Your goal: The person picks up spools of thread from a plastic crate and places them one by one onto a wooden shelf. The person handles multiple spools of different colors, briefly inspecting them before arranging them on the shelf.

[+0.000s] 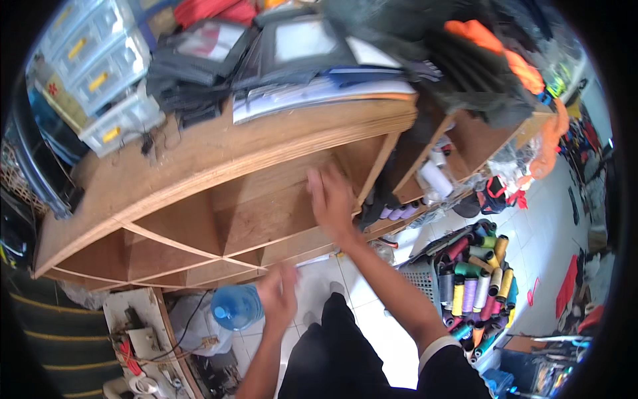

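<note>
A wooden shelf unit with square compartments stands in front of me. My right hand reaches toward its right-hand compartment, fingers stretched out and a little apart, with nothing seen in them. Whether it touches the wood I cannot tell. Lower down, my left hand hangs in front of the shelf's bottom edge, beside a blue plastic water jug. Motion smears its fingers, and no held thing shows there.
Folded black packs and flat papers lie on the shelf top, near clear plastic drawers. A basket of coloured thread spools stands on the tiled floor at right. A cable runs past a worn board at lower left.
</note>
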A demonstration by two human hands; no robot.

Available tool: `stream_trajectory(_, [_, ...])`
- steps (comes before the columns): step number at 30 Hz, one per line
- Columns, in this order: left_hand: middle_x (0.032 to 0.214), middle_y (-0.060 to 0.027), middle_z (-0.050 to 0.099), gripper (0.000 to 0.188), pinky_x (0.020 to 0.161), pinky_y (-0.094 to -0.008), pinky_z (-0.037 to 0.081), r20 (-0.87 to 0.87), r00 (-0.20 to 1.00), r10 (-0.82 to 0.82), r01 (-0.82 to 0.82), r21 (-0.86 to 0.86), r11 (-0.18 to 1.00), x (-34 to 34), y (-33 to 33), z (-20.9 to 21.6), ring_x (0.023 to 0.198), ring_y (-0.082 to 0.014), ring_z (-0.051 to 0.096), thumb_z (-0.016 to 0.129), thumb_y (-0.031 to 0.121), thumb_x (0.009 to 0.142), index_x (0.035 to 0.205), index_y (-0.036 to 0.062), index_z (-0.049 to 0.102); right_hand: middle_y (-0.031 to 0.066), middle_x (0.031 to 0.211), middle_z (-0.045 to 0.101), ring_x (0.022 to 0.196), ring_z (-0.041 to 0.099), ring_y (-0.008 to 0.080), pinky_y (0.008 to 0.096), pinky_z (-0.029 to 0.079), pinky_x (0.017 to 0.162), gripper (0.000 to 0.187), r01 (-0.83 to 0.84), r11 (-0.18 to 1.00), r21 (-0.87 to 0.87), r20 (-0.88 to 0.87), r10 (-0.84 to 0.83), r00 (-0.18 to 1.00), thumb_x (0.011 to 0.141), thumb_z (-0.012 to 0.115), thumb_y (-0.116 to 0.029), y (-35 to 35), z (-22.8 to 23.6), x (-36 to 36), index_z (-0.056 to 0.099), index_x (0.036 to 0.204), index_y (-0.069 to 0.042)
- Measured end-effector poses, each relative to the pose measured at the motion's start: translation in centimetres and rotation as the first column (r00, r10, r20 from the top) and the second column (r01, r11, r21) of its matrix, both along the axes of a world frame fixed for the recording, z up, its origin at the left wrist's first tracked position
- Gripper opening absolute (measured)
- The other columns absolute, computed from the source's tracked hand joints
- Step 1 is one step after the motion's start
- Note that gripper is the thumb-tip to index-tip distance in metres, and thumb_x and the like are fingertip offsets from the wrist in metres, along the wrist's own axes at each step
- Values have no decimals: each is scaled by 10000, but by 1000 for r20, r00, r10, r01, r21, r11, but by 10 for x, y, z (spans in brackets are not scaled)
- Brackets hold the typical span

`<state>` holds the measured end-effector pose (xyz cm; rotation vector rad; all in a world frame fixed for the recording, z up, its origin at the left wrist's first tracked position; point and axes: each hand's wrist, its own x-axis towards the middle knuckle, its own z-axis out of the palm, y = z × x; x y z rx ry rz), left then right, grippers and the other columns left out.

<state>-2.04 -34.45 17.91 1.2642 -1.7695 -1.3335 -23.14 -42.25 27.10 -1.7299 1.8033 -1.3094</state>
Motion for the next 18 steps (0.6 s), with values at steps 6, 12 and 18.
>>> stream_trajectory(6, [959,-190,645,683,812,-376,488,-561,809,-175,289,122,950,27,121,88,905,-267,622,339,554,980,897,-58,632,150,959,565,690,570,218,315,472,635,268,278,930,242,103,-309,945,844,623,14,286,-121,-20,574,1108,8])
stream_trajectory(12, [1031,-258,591,1061,891,-434,468,-756,336,-562,749,-147,646,-32,137,203,964,-334,612,80,810,857,1099,-96,577,101,738,657,730,664,257,364,535,697,228,542,402,738,-97,-731,675,773,679,-182,524,-292,-47,620,959,-64])
stream_trajectory(18, [1073,-269,591,848,878,-444,476,-669,-265,-694,866,-482,134,-129,210,263,1019,-365,598,211,623,878,1097,-106,584,126,864,689,846,673,246,360,534,758,191,433,399,809,107,-823,558,834,665,-188,563,-314,-48,648,980,-66])
